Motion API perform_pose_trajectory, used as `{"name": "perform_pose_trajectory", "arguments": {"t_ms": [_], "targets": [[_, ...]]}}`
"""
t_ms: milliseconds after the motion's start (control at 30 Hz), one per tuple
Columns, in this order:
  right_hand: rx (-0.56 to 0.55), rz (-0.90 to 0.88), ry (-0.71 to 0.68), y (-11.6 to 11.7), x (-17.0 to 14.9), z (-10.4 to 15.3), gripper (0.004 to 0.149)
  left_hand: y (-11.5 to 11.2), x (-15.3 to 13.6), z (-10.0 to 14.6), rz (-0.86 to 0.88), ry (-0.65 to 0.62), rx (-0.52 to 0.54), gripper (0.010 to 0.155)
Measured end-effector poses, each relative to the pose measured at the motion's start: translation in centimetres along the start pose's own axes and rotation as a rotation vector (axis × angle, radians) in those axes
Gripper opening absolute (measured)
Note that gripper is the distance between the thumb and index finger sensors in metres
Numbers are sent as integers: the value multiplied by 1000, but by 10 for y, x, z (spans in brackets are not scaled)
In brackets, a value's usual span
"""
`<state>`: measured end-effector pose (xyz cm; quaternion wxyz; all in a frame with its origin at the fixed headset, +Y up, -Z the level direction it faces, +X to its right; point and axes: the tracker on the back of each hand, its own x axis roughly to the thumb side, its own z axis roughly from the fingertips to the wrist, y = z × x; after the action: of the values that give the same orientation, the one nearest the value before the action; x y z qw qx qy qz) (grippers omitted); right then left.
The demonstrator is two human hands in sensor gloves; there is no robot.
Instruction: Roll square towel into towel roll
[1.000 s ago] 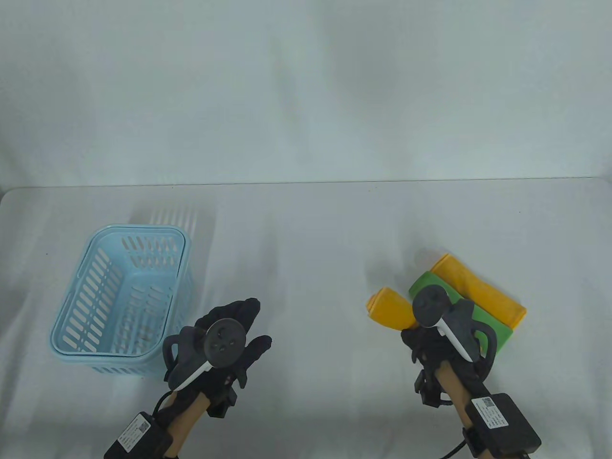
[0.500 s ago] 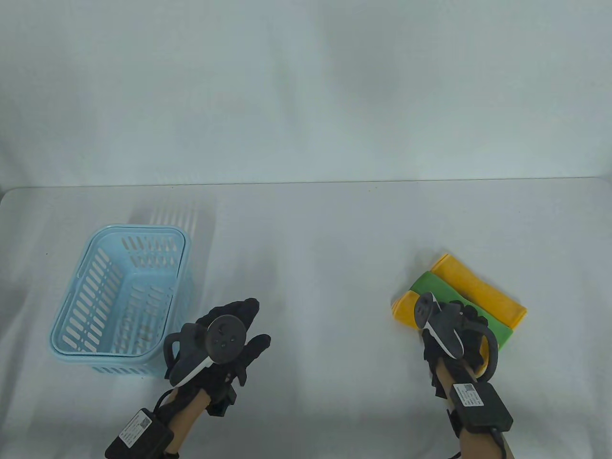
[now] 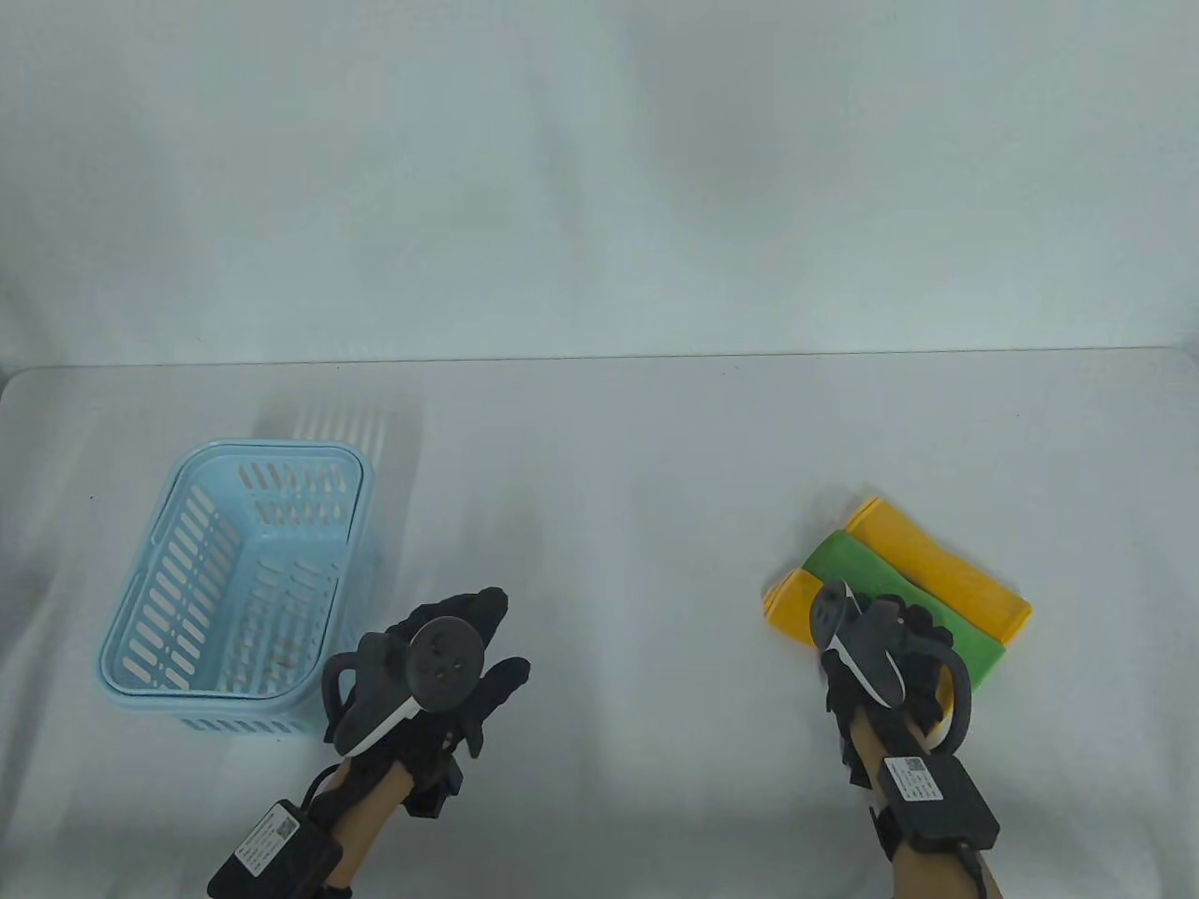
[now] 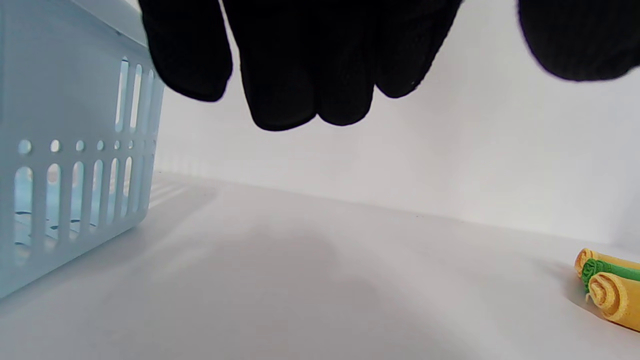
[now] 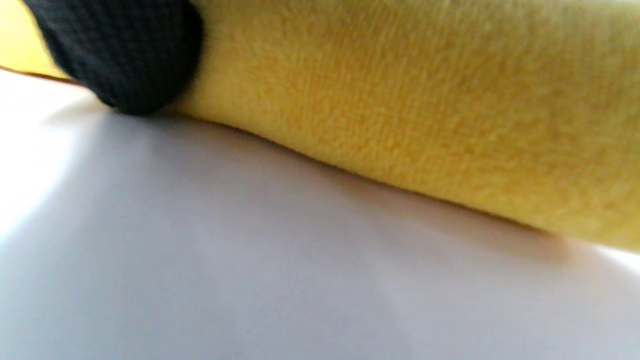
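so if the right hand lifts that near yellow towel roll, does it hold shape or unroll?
Near yellow towel roll is soft terry with a loose spiral end, so it'll likely sag and may unwind. Probably light. Right hand rests on it; grip unclear.

Near yellow towel roll (image 5: 425,125): terry cloth, fuzzy, matt nap. Green towel roll (image 3: 862,571) and far yellow towel roll (image 3: 937,571): same soft matt cloth. Basket (image 3: 140,646): pale blue plastic, smooth, slotted walls, slight sheen. Table (image 3: 609,562): white, smooth, matt. Gloves on left hand (image 3: 450,674) and right hand (image 3: 890,655): black knit fabric, matt. Trackers: dark grey and white hard plastic, smooth.
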<state>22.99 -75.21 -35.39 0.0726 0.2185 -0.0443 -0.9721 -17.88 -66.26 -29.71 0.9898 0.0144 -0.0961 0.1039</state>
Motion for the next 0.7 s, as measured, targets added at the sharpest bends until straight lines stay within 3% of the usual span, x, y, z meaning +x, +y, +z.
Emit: {"name": "perform_pose_trajectory", "arguments": {"t_ms": [200, 367, 700], "targets": [[0, 9, -17, -3, -1, 7, 83, -1, 1, 0, 5, -8, -5, 79], [95, 10, -46, -21, -1, 14, 93, -2, 2, 0, 5, -18, -2, 79], [14, -220, -174, -75, 12, 44, 81, -1, 5, 4, 1, -20, 22, 81]]}}
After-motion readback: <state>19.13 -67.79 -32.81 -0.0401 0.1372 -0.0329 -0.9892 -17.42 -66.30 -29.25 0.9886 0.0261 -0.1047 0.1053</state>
